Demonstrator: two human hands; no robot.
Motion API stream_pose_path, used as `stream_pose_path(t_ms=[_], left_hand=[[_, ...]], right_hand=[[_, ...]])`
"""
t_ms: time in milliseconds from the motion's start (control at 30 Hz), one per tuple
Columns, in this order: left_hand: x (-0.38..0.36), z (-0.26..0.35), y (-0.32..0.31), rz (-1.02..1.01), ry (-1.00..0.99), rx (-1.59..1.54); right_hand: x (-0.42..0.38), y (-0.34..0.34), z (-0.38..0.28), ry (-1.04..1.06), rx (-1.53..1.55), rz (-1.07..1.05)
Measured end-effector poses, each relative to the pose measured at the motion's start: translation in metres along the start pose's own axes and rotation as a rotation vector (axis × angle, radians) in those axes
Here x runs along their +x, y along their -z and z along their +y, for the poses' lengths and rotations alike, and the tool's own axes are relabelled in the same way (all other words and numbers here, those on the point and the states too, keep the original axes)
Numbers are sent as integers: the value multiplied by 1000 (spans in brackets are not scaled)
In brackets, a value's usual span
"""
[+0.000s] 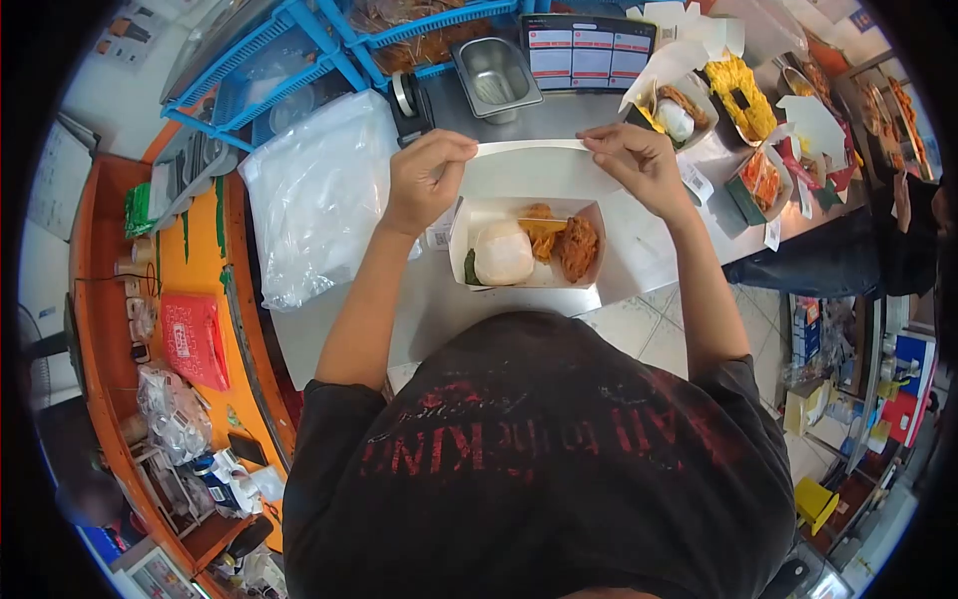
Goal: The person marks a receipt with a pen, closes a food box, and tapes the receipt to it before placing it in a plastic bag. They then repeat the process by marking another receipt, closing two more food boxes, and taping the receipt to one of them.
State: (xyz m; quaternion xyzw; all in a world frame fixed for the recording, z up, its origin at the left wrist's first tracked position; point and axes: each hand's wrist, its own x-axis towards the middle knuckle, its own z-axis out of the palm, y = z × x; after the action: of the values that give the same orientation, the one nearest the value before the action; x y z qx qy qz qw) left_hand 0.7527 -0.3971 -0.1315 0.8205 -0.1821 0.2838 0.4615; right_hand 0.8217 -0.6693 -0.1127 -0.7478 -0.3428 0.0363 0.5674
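A white paper takeaway box (pixel 457 238) sits raised on the steel counter in front of me, its lid (pixel 529 172) lifted up at the far side. Inside it lie a dome of white rice (pixel 503 254), a piece of fried chicken (pixel 579 248), some yellow-orange pieces (pixel 544 242) and a bit of green at the left. My left hand (pixel 429 178) pinches the left end of the lid's top edge. At the right end of that edge, my right hand (pixel 637 165) pinches with thumb and fingers.
Clear plastic bags (pixel 321 200) are stacked at the left. Behind the box are a metal container (pixel 496 78), a tablet screen (pixel 589 55) and blue crates (pixel 269 80). Several filled food boxes (pixel 738 95) stand at the right, near another person's legs (pixel 808 268).
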Motion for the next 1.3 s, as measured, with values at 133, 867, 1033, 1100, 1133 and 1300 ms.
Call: stream_pose_path(t_ms=[133,867,1033,1100,1133,1300], left_hand=[[-4,7,8,-106,62,-117],[-118,75,-9,180,630,440],[-122,64,-4,-38,817,302],[-117,56,-3,-54,968,102],[-116,53,0,-56,948,23],[-94,56,18,-162,1023,-131]], right_hand=[[-9,3,-1,-165,35,-74],[-101,-60,-24,-643,-350,228],[-105,-64,-11,-601,-386,247],[-101,-63,-16,-625,-339,265],[-98,-60,-23,-645,-303,263],[-83,-49,-48,-650,-393,134]])
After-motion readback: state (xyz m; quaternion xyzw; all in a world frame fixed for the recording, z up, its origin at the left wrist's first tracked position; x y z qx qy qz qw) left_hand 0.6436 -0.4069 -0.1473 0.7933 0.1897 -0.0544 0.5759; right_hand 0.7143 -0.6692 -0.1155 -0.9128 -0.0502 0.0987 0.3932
